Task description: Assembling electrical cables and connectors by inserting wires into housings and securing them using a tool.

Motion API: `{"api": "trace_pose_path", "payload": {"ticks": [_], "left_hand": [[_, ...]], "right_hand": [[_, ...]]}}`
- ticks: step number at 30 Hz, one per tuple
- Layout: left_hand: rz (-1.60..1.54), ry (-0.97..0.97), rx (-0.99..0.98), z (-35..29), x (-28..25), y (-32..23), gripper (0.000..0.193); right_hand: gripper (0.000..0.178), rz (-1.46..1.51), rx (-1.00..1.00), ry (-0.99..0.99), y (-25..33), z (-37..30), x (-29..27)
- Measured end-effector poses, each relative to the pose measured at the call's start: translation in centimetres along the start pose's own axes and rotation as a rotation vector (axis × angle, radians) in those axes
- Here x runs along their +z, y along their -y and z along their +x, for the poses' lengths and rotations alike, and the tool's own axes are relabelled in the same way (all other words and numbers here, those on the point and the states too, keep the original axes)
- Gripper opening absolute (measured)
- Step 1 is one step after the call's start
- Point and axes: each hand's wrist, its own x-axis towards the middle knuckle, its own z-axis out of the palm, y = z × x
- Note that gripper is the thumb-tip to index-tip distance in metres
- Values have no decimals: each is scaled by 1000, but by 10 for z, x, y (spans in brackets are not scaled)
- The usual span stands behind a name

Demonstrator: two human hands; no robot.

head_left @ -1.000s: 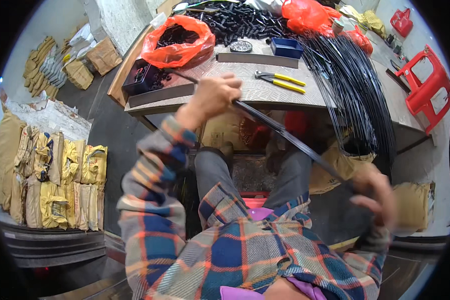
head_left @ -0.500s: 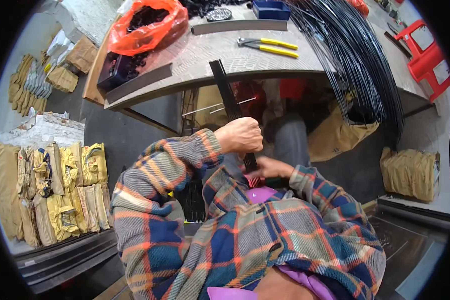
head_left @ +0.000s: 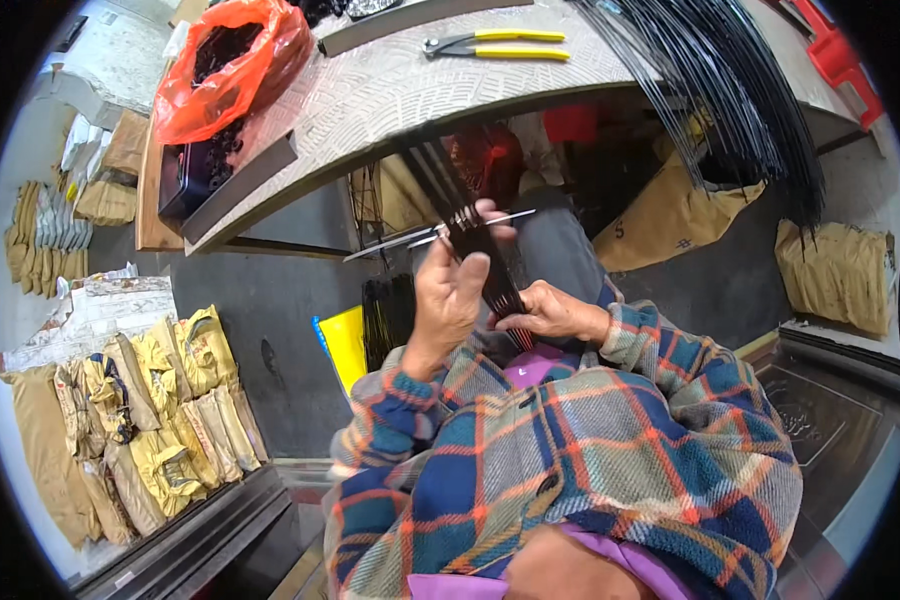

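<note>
A bundle of thin black rods slants from under the table edge down to my lap, its lower ends reddish. My left hand cradles the bundle at mid-length, palm turned up, with fingertips showing on its far side and the thumb loosely raised. My right hand grips the lower part of the bundle, thumb on top. Thin silvery metal rods cross by the left fingers; how they are supported is hidden.
On the table lie yellow-handled pincers and an orange plastic bag of small black pieces. Long black rods hang over the table's right side above a brown sack. Several wrapped packages lie at left.
My left hand has loosened from a fist, turning palm up around the bundle. The bundle's top has dropped from above the tabletop to the table edge, and its rods have fanned apart. The view has shifted.
</note>
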Motion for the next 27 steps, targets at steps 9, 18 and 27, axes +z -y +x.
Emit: {"api": "trace_pose_path", "payload": {"ticks": [9,18,27], "left_hand": [[-233,187,-94,-5,15,12,89],[-399,82,-396,5,17,9,26],[-299,140,-358,14,17,20,26]], "right_hand": [[40,-190,-419,30,118,76,-96],[38,-86,-177,344,147,153,-85],[31,-71,-15,573,126,164,-80]]}}
